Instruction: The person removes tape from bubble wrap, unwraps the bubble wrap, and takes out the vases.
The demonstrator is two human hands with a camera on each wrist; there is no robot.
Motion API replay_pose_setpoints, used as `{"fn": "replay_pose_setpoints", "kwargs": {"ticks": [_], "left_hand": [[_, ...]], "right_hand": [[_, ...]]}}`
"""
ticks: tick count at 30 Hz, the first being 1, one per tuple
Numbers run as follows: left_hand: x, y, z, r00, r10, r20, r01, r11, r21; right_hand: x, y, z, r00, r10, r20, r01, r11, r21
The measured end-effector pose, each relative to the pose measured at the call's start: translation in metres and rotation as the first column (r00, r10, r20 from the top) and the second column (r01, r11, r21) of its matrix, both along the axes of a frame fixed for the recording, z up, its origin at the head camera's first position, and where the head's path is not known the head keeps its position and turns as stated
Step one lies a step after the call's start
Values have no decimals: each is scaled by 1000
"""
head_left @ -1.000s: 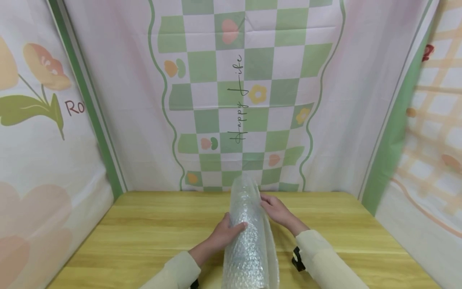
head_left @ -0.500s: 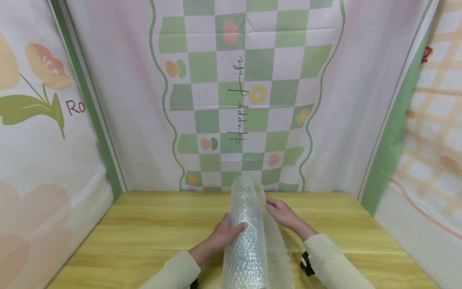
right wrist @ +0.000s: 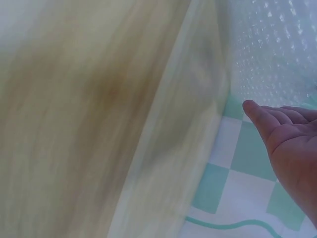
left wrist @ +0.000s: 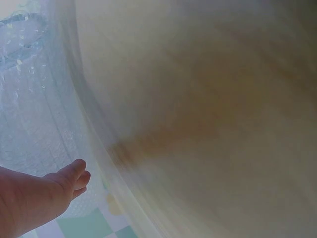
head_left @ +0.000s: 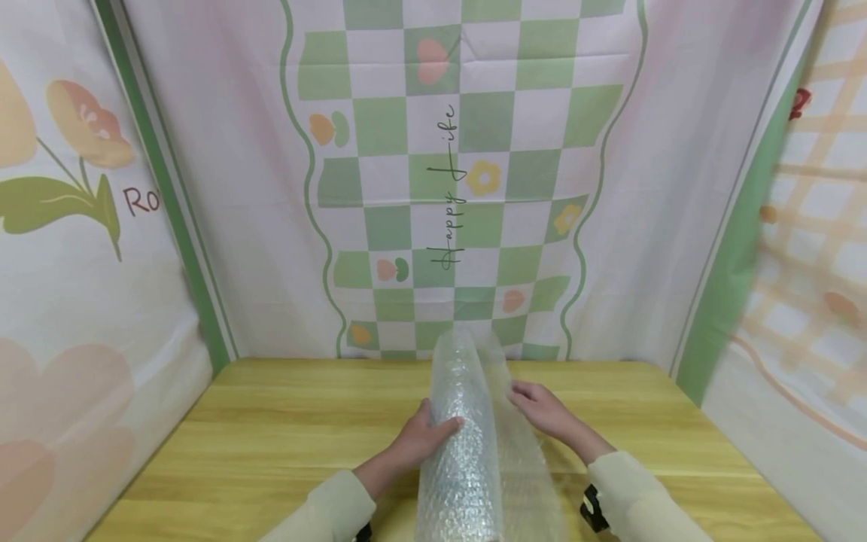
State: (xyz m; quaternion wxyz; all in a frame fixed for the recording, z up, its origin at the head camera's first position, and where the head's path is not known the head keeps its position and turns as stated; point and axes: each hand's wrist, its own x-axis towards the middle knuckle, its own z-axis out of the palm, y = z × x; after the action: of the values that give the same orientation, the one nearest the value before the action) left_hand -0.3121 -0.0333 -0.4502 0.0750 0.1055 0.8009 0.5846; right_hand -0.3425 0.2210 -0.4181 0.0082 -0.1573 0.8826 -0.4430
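Note:
A roll of clear bubble wrap (head_left: 460,459) lies lengthwise at the front middle of the wooden table, its far end hazy against the backdrop. My left hand (head_left: 420,440) holds the roll from its left side, thumb laid over the top; the other fingers are mostly hidden. In the left wrist view that hand (left wrist: 49,196) shows beside the wrap. At the right, my right hand (head_left: 545,410) pinches the edge of a loose sheet (head_left: 528,467) pulled away from the roll. The right wrist view has this hand (right wrist: 290,134) next to the wrap (right wrist: 272,54).
The wooden table (head_left: 291,421) stretches out on both sides of the roll. Behind it hangs a green-and-white checked cloth (head_left: 474,226). Printed cloths close in the left (head_left: 81,301) and right (head_left: 799,339) sides. Dark bands sit at both wrists.
My right hand has moved right and slightly toward me, drawing the loose sheet away from the roll, so the flap spreads wider. The left hand has kept its place on the roll.

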Motion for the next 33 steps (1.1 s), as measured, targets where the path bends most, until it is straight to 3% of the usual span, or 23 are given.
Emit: {"fn": "replay_pose_setpoints", "kwargs": {"ticks": [13,22,33], "left_hand": [[1,0,1,1000,-7,5,7,1000,7],[1,-1,1,1000,-9,-1,9,1000,-1],[1,0,1,1000,-15,-15,15,1000,1]], "right_hand": [[11,13,-6,1000,23,10,-23,998,63],[20,16,-11,998,9,-58,0,987,161],[29,21,-15,997,-19,-70,36,968,248]]}}
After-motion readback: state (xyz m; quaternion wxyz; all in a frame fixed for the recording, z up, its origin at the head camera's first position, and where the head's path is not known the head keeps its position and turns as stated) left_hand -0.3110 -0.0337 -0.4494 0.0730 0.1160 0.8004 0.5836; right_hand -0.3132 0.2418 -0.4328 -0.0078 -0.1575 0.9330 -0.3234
